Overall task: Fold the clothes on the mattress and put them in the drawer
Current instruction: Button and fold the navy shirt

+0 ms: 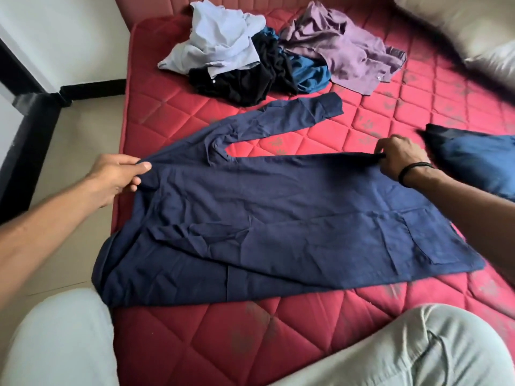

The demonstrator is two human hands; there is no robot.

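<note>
A navy shirt (278,218) lay spread across the near part of the red mattress (376,112). The left hand (117,176) pinched its left edge; the right hand (398,160) gripped its far right edge, fingers curled. Unfolded clothes (267,57) were heaped at the far side, a blue pillow (479,160) to the right

1 navy shirt (278,218), 4 crumpled garments (250,59), 2 pillows (459,26).
</note>
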